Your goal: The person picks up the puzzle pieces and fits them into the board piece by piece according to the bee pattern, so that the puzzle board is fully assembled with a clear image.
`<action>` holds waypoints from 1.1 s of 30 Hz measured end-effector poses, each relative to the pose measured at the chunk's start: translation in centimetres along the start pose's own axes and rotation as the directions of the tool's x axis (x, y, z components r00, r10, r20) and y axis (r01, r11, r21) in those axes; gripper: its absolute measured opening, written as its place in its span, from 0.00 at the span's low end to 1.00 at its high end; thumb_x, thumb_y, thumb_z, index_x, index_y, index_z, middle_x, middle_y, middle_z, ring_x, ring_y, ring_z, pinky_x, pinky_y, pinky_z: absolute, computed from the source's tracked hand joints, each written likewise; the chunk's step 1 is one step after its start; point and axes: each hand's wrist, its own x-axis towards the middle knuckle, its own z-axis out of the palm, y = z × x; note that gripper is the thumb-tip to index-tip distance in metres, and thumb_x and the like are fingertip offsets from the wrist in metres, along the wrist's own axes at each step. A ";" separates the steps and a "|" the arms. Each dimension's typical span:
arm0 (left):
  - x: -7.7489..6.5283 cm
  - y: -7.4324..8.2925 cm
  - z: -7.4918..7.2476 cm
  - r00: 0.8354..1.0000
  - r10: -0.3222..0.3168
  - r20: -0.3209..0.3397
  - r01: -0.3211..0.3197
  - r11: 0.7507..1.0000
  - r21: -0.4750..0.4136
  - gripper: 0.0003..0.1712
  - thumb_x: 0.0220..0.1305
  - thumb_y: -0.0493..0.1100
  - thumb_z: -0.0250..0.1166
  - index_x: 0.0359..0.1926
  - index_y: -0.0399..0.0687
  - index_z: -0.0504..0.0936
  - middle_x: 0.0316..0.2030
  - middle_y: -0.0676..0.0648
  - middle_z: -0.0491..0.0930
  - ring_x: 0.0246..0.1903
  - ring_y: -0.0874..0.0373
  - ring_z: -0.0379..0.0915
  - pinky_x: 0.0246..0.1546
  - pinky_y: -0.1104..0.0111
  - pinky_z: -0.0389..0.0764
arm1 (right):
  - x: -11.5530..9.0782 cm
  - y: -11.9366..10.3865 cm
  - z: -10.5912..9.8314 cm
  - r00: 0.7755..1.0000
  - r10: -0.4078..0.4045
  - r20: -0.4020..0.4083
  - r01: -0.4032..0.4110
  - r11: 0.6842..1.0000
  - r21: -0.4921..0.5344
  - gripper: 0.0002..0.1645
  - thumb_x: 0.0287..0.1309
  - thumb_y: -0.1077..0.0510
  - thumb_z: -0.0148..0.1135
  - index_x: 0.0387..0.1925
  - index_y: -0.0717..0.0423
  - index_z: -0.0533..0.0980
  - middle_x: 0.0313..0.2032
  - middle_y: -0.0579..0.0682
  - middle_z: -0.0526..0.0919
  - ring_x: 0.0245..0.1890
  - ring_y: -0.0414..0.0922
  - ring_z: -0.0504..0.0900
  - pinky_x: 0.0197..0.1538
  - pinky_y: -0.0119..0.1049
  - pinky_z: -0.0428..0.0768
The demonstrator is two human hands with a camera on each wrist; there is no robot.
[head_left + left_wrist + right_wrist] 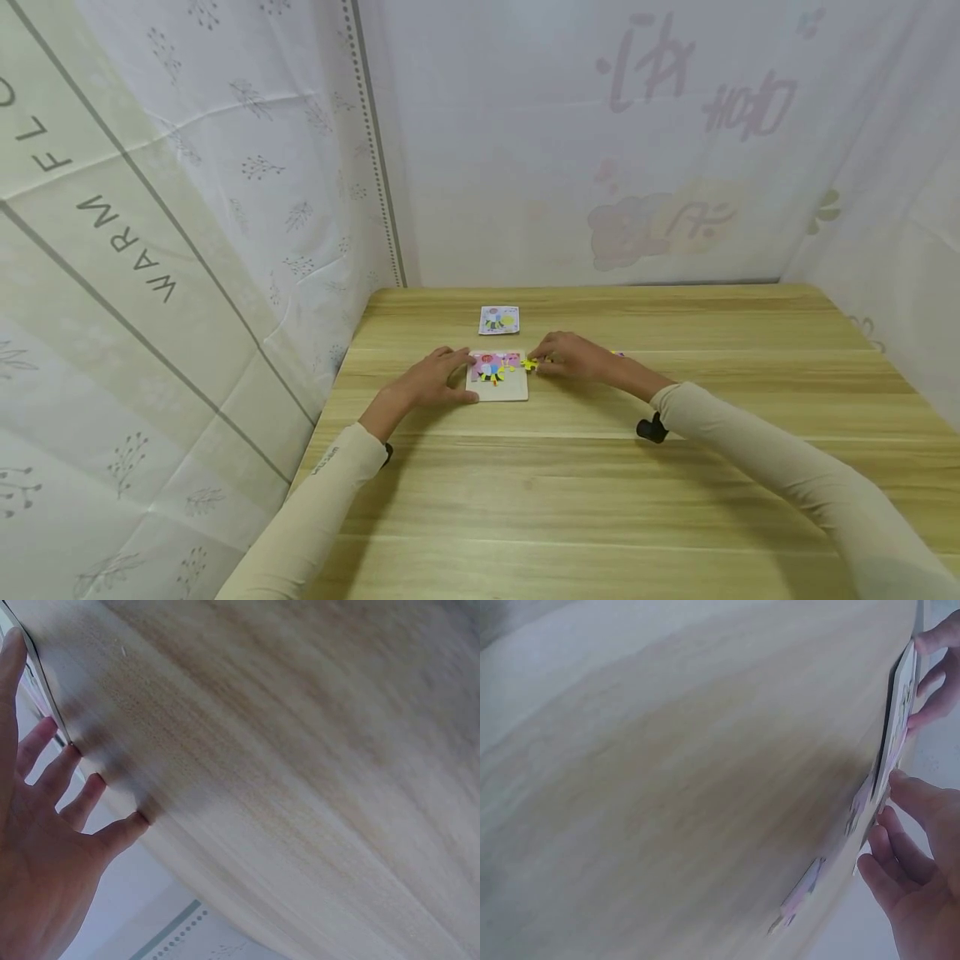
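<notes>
A square jigsaw puzzle board (504,390) lies on the table, its upper part filled with joined pieces (492,367) that show a bee-like figure on pink. My left hand (435,379) rests at the board's left side, thumb by the near corner and fingers at the upper edge. In the left wrist view that hand (52,817) has its fingers spread. At the board's right edge my right hand (573,357) pinches a yellow puzzle piece (529,364) between thumb and fingers. Its thumb tip touches the board's side in the right wrist view, where the piece is mostly hidden.
Behind the board lies a picture card (498,320) with a similar bee. Loose puzzle pieces lie right of the board, one (799,896) beside the right hand and another (618,354) partly hidden behind the right forearm. Printed curtains (525,167) enclose the wooden table (525,492).
</notes>
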 end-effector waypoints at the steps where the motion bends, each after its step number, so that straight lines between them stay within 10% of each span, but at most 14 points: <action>1: 0.0 0.0 0.0 1.000 0.001 0.000 -0.001 1.000 0.002 0.46 0.66 0.66 0.69 0.78 0.53 0.66 0.81 0.45 0.55 0.78 0.43 0.50 0.74 0.44 0.61 | 0.1 -0.2 0.0 1.000 -0.011 -0.003 0.011 1.000 -0.004 0.16 0.68 0.60 0.69 0.54 0.62 0.85 0.48 0.57 0.86 0.49 0.52 0.83 0.53 0.49 0.83; 33: 0.2 -0.1 0.0 1.000 -0.022 0.005 0.022 1.000 0.016 0.46 0.66 0.68 0.68 0.78 0.55 0.66 0.80 0.46 0.55 0.78 0.43 0.50 0.73 0.43 0.61 | 2.8 -2.1 1.5 0.992 -0.108 0.070 0.114 0.990 -0.088 0.12 0.70 0.60 0.67 0.50 0.58 0.87 0.47 0.57 0.86 0.50 0.51 0.83 0.55 0.45 0.83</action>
